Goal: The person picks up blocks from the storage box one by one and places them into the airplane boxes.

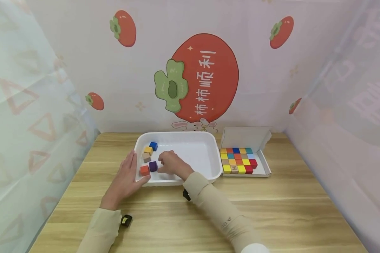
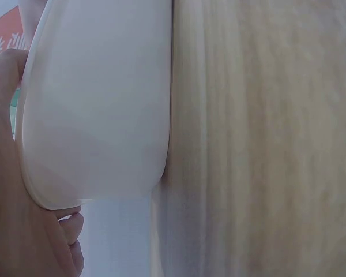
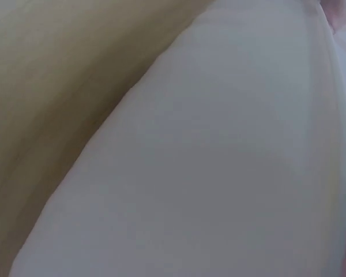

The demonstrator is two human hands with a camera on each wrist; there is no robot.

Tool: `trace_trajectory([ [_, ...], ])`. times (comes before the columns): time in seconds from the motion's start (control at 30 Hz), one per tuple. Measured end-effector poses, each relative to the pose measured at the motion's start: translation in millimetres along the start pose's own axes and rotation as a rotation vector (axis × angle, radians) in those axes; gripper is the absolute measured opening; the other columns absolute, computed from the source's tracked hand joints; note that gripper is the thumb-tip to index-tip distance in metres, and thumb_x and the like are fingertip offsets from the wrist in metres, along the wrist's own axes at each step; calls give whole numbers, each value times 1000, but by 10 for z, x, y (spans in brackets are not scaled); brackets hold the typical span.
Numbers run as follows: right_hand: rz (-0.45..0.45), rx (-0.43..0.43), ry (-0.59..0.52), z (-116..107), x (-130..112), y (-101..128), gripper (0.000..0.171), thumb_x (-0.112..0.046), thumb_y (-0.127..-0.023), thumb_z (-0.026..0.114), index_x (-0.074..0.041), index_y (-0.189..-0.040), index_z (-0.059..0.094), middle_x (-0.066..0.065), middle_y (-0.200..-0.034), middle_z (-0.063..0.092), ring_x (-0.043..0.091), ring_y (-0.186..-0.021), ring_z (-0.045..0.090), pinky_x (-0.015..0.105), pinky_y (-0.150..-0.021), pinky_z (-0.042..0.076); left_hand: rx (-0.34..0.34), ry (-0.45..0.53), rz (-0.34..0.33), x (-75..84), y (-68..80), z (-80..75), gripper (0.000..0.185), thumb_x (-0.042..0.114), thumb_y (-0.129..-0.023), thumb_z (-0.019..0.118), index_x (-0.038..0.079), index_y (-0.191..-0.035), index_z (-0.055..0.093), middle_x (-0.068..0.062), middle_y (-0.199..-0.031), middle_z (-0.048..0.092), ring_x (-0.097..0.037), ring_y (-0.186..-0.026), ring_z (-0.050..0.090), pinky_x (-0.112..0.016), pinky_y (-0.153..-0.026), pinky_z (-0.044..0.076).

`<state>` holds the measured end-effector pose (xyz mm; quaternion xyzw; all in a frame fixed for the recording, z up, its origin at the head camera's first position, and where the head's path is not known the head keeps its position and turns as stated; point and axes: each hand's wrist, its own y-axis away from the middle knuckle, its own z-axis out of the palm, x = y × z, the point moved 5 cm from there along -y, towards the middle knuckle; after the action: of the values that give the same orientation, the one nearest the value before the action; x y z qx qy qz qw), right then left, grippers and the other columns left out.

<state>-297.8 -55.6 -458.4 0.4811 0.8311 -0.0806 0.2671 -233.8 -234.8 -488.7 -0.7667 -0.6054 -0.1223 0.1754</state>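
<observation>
A white tray [image 1: 193, 154] stands on the wooden table with several small cubes at its left end. These are an orange-red cube [image 1: 144, 170], a purple cube [image 1: 153, 166], a plain wood cube [image 1: 146, 157], a yellow cube [image 1: 148, 150] and a blue cube [image 1: 153, 146]. My left hand [image 1: 125, 177] rests at the tray's front left corner, its fingers straight along the left side and its thumb over the front rim. Inside the tray, my right hand [image 1: 172, 163] is bent beside the purple cube. Whether it pinches anything is hidden.
Right of the tray stands a white cardboard box [image 1: 264, 165] with its lid raised at the back. Rows of coloured cubes [image 1: 237, 161] fill much of it. A printed cloth wall [image 1: 256, 105] rises behind the table [image 1: 164, 218], with more cloth on both sides.
</observation>
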Motion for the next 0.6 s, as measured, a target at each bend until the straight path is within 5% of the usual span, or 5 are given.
trace_trajectory([
  [0.23, 62, -10, 13, 104, -100, -134, 34, -21, -92, 84, -7, -121, 76, 2, -102, 72, 15, -92, 58, 28, -84, 56, -8, -8, 4, -28, -13, -6, 111, 64, -98, 60, -5, -167, 7, -24, -178, 1, -47, -164, 7, -68, -130, 17],
  [0.6, 36, 60, 38, 172, -91, -199, 24, -16, -96, 79, -9, -119, 78, 3, -109, 77, 13, -93, 59, 29, -92, 57, -20, -7, -8, -39, -13, 18, 109, 59, -98, 62, -5, -167, 7, -23, -178, -1, -46, -165, 5, -67, -131, 13],
])
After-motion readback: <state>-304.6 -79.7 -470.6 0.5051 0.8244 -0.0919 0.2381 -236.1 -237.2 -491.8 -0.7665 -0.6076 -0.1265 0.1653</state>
